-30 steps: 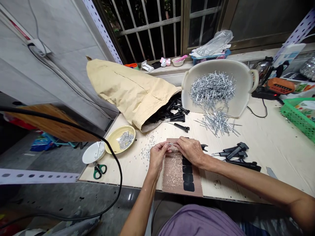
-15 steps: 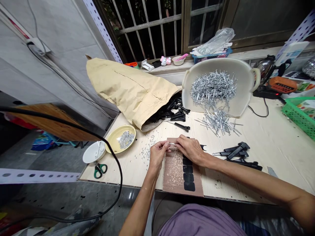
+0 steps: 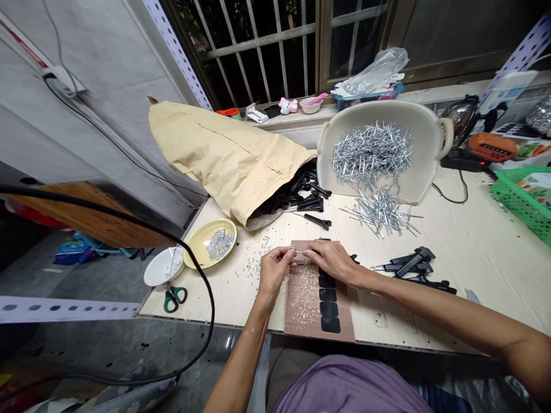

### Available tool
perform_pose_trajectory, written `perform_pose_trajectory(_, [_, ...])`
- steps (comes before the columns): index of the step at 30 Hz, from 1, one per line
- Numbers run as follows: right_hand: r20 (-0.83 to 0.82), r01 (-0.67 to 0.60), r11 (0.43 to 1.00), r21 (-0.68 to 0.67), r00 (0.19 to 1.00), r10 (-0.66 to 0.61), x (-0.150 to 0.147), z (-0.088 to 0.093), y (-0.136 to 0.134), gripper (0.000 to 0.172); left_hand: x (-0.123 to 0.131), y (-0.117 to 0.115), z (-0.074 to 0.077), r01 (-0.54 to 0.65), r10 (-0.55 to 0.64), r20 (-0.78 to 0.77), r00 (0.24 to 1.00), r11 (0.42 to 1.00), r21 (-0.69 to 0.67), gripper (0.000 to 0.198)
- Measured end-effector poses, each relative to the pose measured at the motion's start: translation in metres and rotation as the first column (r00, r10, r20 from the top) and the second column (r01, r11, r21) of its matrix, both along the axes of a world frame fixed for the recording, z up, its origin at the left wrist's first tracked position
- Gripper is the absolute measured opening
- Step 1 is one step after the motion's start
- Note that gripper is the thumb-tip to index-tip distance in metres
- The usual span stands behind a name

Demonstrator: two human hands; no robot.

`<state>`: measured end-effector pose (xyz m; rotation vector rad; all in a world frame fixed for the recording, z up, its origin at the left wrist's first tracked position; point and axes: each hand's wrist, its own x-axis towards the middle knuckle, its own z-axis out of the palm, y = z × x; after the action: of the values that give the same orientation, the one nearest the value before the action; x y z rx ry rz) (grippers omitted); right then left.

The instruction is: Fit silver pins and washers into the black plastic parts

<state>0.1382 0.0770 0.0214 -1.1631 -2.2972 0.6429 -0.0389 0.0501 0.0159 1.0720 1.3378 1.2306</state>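
Observation:
My left hand [image 3: 274, 269] is closed, thumb and fingertips pinching the left end of a thin metal rod [image 3: 300, 252]. Whatever else sits between those fingertips is too small to make out. Opposite it, my right hand [image 3: 333, 263] is closed round the other end of the rod. A small black tip [image 3: 354, 258] shows past the right hand's heel, and most of that piece is hidden by the palm. Both hands hover over a brown board [image 3: 301, 312] with worn speckles and a column of black square pads [image 3: 329, 310].
Loose nuts [image 3: 253, 267] lie left of the board, near a yellow dish [image 3: 206, 261] of nuts, a white bowl [image 3: 155, 269] and scissors [image 3: 174, 298]. Behind are a paper sack [image 3: 232, 166] of black parts and a tub [image 3: 424, 166] spilling long screws [image 3: 383, 212]. Black handled parts [image 3: 415, 267] lie right.
The black tip beyond my right hand looked forked before and now appears narrower, as if turned. Both hands keep nearly the same place and grip; the view has shifted slightly.

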Motion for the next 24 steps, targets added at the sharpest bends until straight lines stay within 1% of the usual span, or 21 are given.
perform_pose_trajectory(2, [-0.106, 0.001, 0.996, -0.084, 0.994, -0.01, -0.0001, 0.0002, 0.0011, 0.029, -0.0003, 0.0, 0.0003, 0.0, 0.0, -0.021, 1.0, 1.0, 0.003, 0.024])
perform_pose_trajectory(4, [-0.174, 0.016, 0.994, -0.109, 0.984, -0.035, -0.0001, -0.0001, 0.0024, 0.028, -0.0007, -0.0001, 0.0009, 0.008, -0.008, -0.045, 0.999, 1.0, 0.004, 0.024])
perform_pose_trajectory(5, [-0.202, 0.012, 0.989, -0.149, 0.978, -0.043, -0.0003, -0.0006, 0.0032, 0.03, -0.0008, -0.0002, 0.0013, 0.014, -0.014, -0.051, 0.999, 1.0, 0.003, 0.024])
perform_pose_trajectory(6, [-0.228, -0.008, 0.972, -0.236, 0.973, -0.047, -0.0007, -0.0013, 0.0041, 0.033, -0.0008, -0.0004, 0.0018, 0.018, -0.019, -0.052, 0.998, 1.0, -0.001, 0.024])
perform_pose_trajectory(7, [-0.253, -0.045, 0.929, -0.367, 0.966, -0.053, -0.0012, -0.0022, 0.0052, 0.035, -0.0007, -0.0005, 0.0023, 0.02, -0.021, -0.047, 0.999, 1.0, -0.007, 0.024])
perform_pose_trajectory(8, [-0.276, -0.094, 0.853, -0.513, 0.959, -0.061, -0.0019, -0.0031, 0.0063, 0.037, -0.0004, -0.0006, 0.0028, 0.022, -0.022, -0.041, 0.999, 1.0, -0.012, 0.024])
perform_pose_trajectory(9, [-0.294, -0.139, 0.758, -0.637, 0.953, -0.072, -0.0025, -0.004, 0.0072, 0.039, -0.0001, -0.0008, 0.0034, 0.022, -0.022, -0.036, 0.999, 1.0, -0.016, 0.024])
perform_pose_trajectory(10, [-0.307, -0.168, 0.678, -0.716, 0.947, -0.089, -0.0031, -0.0047, 0.0079, 0.04, 0.0004, -0.0009, 0.004, 0.021, -0.021, -0.035, 0.999, 1.0, -0.02, 0.024])
perform_pose_trajectory(11, [-0.32, -0.18, 0.644, -0.744, 0.941, -0.106, -0.0034, -0.005, 0.0082, 0.04, 0.0009, -0.001, 0.0046, 0.019, -0.019, -0.034, 0.999, 1.0, -0.023, 0.024])
perform_pose_trajectory(12, [-0.336, -0.175, 0.667, -0.724, 0.934, -0.12, -0.0034, -0.005, 0.0079, 0.038, 0.0014, -0.0011, 0.0052, 0.017, -0.018, -0.031, 0.999, 1.0, -0.025, 0.024])
perform_pose_trajectory(13, [-0.355, -0.154, 0.733, -0.663, 0.926, -0.126, -0.0031, -0.0047, 0.0072, 0.036, 0.002, -0.0011, 0.0058, 0.015, -0.016, -0.027, 1.0, 1.0, -0.028, 0.024])
perform_pose_trajectory(14, [-0.372, -0.12, 0.811, -0.573, 0.92, -0.126, -0.0025, -0.0042, 0.0062, 0.034, 0.0025, -0.0011, 0.0063, 0.013, -0.014, -0.022, 1.0, 0.999, -0.031, 0.024])
perform_pose_trajectory(15, [-0.383, -0.087, 0.874, -0.478, 0.916, -0.118, -0.0018, -0.0036, 0.0049, 0.031, 0.0029, -0.001, 0.0067, 0.014, -0.014, -0.015, 1.0, 0.999, -0.034, 0.024])
perform_pose_trajectory(16, [-0.387, -0.069, 0.907, -0.415, 0.916, -0.108, -0.001, -0.0031, 0.0038, 0.029, 0.0032, -0.0009, 0.0071, 0.017, -0.018, -0.008, 1.0, 0.999, -0.038, 0.024])
perform_pose_trajectory(17, [-0.387, -0.071, 0.911, -0.407, 0.916, -0.102, -0.0003, -0.0029, 0.0028, 0.029, 0.0035, -0.0007, 0.0073, 0.024, -0.024, -0.003, 1.0, 0.999, -0.041, 0.025])
perform_pose_trajectory(18, [-0.386, -0.091, 0.888, -0.45, 0.917, -0.102, 0.0002, -0.0029, 0.0023, 0.03, 0.0037, -0.0005, 0.0075, 0.031, -0.03, 0.003, 1.0, 0.998, -0.046, 0.025])
perform_pose_trajectory(20, [-0.39, -0.139, 0.811, -0.568, 0.914, -0.116, 0.0003, -0.0034, 0.0026, 0.032, 0.0043, -0.0003, 0.0077, 0.044, -0.042, 0.036, 0.998, 0.997, -0.06, 0.025])
perform_pose_trajectory(21, [-0.392, -0.148, 0.791, -0.594, 0.912, -0.123, 0.0001, -0.0035, 0.0033, 0.032, 0.0047, -0.0003, 0.0078, 0.051, -0.046, 0.062, 0.997, 0.996, -0.07, 0.026])
perform_pose_trajectory(22, [-0.393, -0.137, 0.798, -0.587, 0.91, -0.133, -0.0002, -0.0034, 0.0041, 0.031, 0.0053, -0.0004, 0.0078, 0.057, -0.049, 0.092, 0.995, 0.995, -0.078, 0.027])
perform_pose_trajectory(24, [-0.38, -0.08, 0.859, -0.505, 0.915, -0.138, -0.0005, -0.0022, 0.0049, 0.028, 0.0065, -0.0008, 0.008, 0.065, -0.051, 0.149, 0.988, 0.994, -0.089, 0.028])
